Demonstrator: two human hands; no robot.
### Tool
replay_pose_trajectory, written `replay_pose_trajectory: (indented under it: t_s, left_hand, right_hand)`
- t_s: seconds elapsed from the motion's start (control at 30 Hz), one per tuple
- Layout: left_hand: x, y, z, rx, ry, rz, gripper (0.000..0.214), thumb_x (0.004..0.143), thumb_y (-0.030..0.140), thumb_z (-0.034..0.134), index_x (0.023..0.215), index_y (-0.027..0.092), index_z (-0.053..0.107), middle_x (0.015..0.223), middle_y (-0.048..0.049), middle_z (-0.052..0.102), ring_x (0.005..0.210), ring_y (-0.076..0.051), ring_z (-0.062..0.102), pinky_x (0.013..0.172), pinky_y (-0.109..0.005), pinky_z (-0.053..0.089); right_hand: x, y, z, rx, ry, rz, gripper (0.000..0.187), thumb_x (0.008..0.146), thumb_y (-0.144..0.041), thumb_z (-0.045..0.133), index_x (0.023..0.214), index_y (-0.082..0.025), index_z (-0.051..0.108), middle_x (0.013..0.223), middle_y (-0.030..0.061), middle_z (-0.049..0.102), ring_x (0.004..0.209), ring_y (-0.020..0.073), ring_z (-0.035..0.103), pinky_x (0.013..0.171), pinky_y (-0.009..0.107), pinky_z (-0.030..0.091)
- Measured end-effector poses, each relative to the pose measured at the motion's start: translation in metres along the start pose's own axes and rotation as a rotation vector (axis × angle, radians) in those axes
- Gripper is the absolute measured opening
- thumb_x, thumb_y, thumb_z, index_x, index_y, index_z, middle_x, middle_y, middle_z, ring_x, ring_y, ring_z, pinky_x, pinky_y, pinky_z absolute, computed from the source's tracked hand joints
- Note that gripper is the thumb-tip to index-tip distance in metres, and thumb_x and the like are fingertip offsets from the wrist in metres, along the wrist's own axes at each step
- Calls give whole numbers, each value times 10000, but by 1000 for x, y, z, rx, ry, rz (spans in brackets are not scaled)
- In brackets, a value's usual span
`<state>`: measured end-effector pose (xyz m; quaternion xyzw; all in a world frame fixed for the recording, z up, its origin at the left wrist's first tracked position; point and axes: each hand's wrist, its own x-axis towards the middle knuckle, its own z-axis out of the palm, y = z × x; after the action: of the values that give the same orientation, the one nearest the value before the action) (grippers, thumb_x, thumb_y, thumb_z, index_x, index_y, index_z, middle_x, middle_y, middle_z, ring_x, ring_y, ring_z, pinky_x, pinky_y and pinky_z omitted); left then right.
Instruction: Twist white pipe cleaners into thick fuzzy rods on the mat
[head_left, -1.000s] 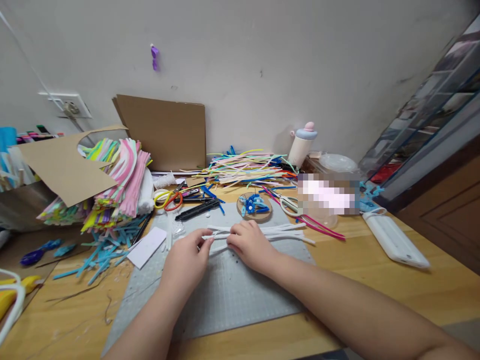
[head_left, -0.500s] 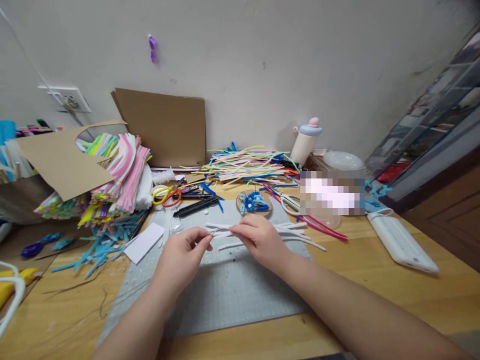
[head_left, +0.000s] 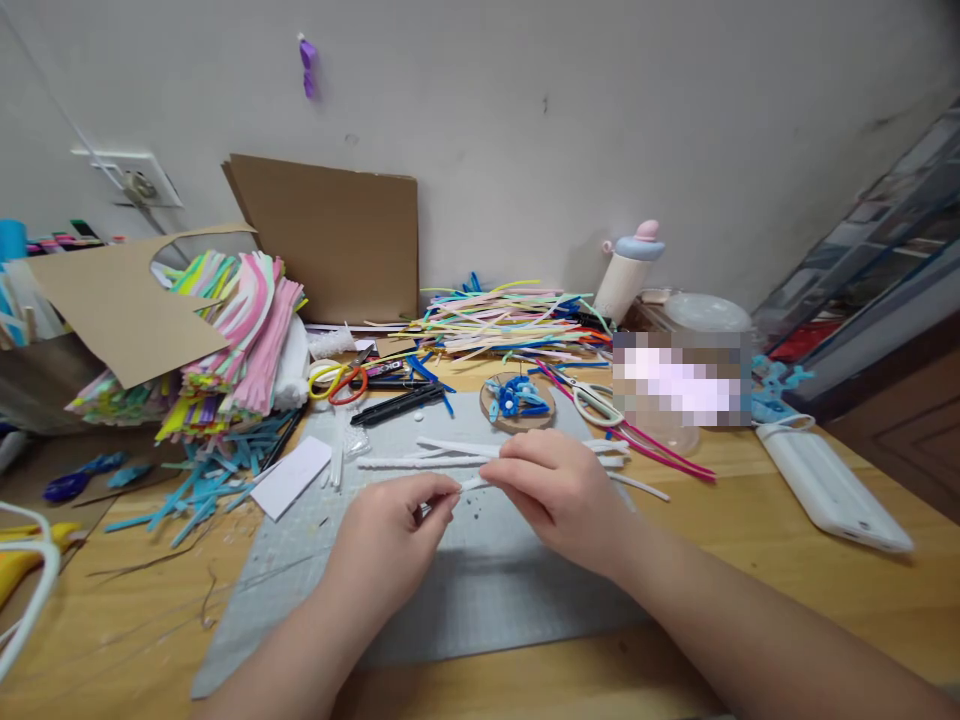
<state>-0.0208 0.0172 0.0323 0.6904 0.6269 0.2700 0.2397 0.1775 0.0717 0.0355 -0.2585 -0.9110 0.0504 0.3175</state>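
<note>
Between my two hands a short stretch of white pipe cleaner (head_left: 472,484) shows above the grey cutting mat (head_left: 510,600). My left hand (head_left: 396,522) pinches one end between thumb and fingertips. From the other side my right hand (head_left: 561,492) pinches it too, palm down, hiding the rest of its length. Several more white pipe cleaners (head_left: 420,462) lie on the mat just behind my fingers, running partly under the right hand. Beyond them sits a round wooden disc (head_left: 553,408) bearing a blue flower-like piece (head_left: 513,397) with a white centre.
Red-and-yellow scissors (head_left: 349,384), a black tool (head_left: 397,404) and white-handled scissors (head_left: 598,402) border the mat. Coloured pipe cleaners (head_left: 502,320) are heaped at the back, with bundles (head_left: 247,340) on the left. A bottle (head_left: 628,275) and a white power bank (head_left: 832,485) stand and lie right.
Both hands have come slightly lower and nearer to me. White pipe cleaner now shows between the fingertips, and more of the loose ones behind is uncovered. The view has shifted a little.
</note>
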Motion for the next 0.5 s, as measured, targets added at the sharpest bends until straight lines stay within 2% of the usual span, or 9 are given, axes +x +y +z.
replay_pose_trajectory:
  t_s: [0.3, 0.5]
  left_hand:
    - [-2, 3, 2, 69, -36, -3, 224, 828, 305, 475, 883, 274, 690, 803, 12, 710, 744, -161, 627, 628, -235, 422]
    - [-2, 0, 5, 79, -36, 15, 236, 831, 300, 472, 905, 269, 695, 833, 0, 716, 776, -173, 634, 639, -244, 424]
  right_hand:
    - [1, -6, 4, -98, -165, 3, 203, 872, -144, 430, 889, -202, 624, 788, 46, 586, 744, 166, 490, 633, 294, 314]
    - [1, -8, 5, -96, -208, 16, 175, 864, -134, 448, 883, -185, 614, 792, 45, 576, 753, 159, 470, 654, 284, 305]
